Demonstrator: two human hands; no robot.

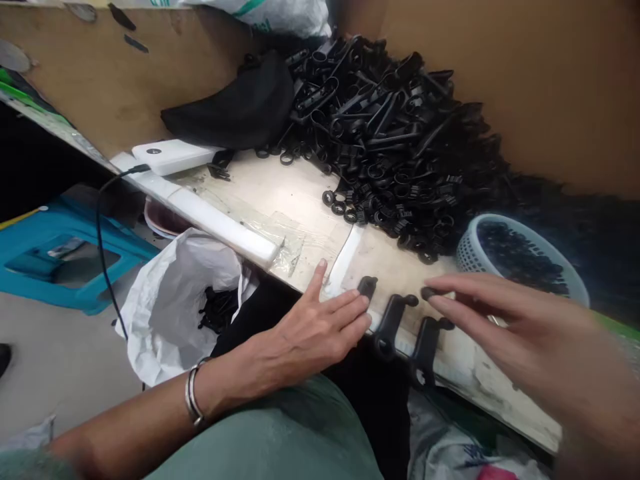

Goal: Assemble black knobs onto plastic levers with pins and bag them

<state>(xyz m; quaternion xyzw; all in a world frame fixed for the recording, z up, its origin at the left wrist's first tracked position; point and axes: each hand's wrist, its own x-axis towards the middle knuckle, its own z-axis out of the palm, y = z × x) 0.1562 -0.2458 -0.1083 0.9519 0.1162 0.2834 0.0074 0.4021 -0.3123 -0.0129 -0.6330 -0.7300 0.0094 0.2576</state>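
Observation:
My left hand (325,327) lies at the table's front edge, fingers stretched out and thumb apart. Its fingertips rest on a black plastic part (369,285), which they partly cover. To the right of it, two more black plastic arm-shaped parts, a nearer one (393,323) and a farther one (425,350), jut over the edge side by side. Above their small ends, my right hand (520,340) pinches a small dark piece (429,292) between thumb and finger. That hand is slightly blurred, and most of the piece is hidden.
A large heap of black plastic parts (380,133) fills the back of the table (250,187). A light blue basket (473,250) of small dark pieces stands at right. At left are a white box (175,157) with cable, a white sack (160,300) and a blue stool (75,260).

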